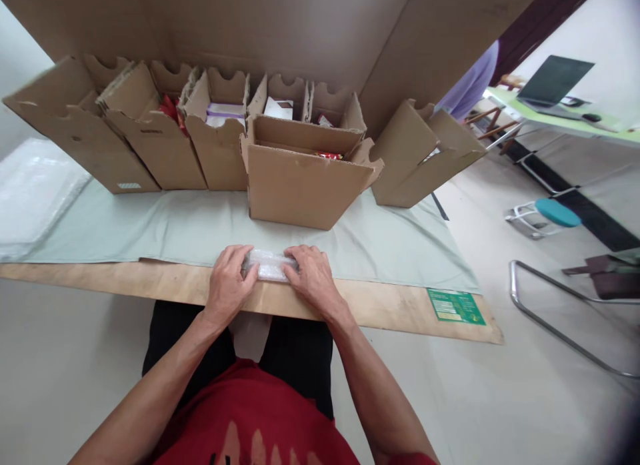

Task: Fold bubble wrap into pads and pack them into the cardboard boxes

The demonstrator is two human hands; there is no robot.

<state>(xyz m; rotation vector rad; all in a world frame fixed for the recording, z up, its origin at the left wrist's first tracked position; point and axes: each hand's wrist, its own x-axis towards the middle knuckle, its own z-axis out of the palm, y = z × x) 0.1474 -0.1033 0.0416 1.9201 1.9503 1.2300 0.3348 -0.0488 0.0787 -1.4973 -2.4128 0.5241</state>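
A small bundle of bubble wrap (270, 266) lies at the front edge of the table, wrapped around something I cannot make out. My left hand (231, 278) grips its left end, thumb on the near side and fingers on the far side. At the right end, my right hand (313, 275) holds it the same way, fingers curled over the top. A wide open cardboard box (303, 188) stands just beyond the bundle, with a red packet (330, 156) showing inside.
Behind stand several cardboard bins (225, 155) with packets in them. Another bin (400, 161) stands at the right. Bubble-wrap sheets (37, 188) are stacked at the left. A green cloth (185, 225) covers the table. A laptop (555, 85) and a stool (557, 212) are farther right.
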